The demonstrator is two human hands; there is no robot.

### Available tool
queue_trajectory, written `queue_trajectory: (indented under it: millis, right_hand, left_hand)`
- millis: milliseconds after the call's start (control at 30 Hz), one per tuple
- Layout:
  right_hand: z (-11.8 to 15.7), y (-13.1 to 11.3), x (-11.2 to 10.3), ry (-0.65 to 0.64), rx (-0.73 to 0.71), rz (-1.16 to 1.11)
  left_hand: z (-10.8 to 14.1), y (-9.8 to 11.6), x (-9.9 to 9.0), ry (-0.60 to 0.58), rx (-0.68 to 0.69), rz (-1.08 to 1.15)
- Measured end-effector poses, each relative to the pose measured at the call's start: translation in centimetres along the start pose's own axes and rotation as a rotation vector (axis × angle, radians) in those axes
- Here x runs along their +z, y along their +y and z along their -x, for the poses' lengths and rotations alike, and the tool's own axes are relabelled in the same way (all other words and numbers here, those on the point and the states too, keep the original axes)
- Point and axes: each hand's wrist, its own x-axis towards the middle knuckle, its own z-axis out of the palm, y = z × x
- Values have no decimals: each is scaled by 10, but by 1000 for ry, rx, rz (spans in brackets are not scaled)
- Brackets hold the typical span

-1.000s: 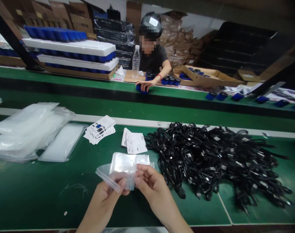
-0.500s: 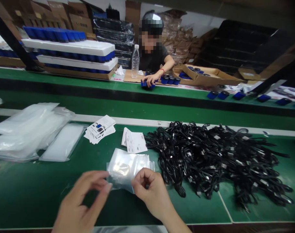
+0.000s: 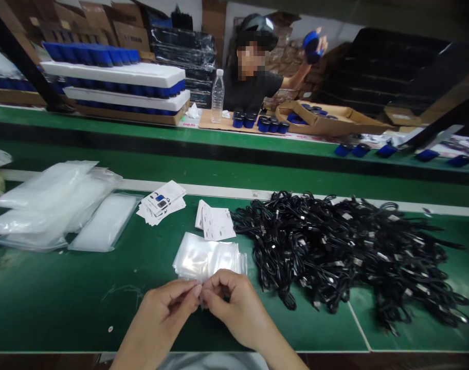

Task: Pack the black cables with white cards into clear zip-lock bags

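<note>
Since a stack of clear plastic zip bags [image 3: 205, 259] lies on the green bench [image 3: 65, 303] just above the fingertips, the left hand [image 3: 161, 313] and right hand [image 3: 234, 308] meet close together, pinching its near edge (one bag or several, I cannot tell). No cable shows inside a bag yet: the heap of black coiled cables [image 3: 335, 252] lies beside the stack, and white printed cards [image 3: 217, 223] lie just beyond it.

A green worktop [image 3: 57, 293] carries loose piles of wide clear plastic bags [image 3: 53, 205] at its left. Right of them lie a fanned stack of printed cards [image 3: 161, 203] and a smaller stack of white cards [image 3: 215, 223]. Small clear zip bags [image 3: 203, 259] lie just below, beside a large tangle of black cables [image 3: 335, 246].
</note>
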Motion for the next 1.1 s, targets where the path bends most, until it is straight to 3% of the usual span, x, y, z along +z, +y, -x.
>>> queue_trajectory:
  millis: [233,433,533,600,800,1100]
  right_hand:
    - [0,-1,0,28,-5,61]
    - [7,2,2,150,-203,258]
    - [10,3,3,203,-313,354]
    - [12,2,3,171,-343,384]
    - [16,-6,1,53,-282,350]
    - [11,-1,-6,55,-205,385]
  left_hand:
    - [1,0,2,-27,32,-27]
    - [-5,-6,4,125,-12,2]
    - [-8,-4,4,86,-1,7]
    - [-9,-3,4,55,13,29]
    - [-11,-5,5,-34,-11,205]
    - [-11,-2,14,51,-50,424]
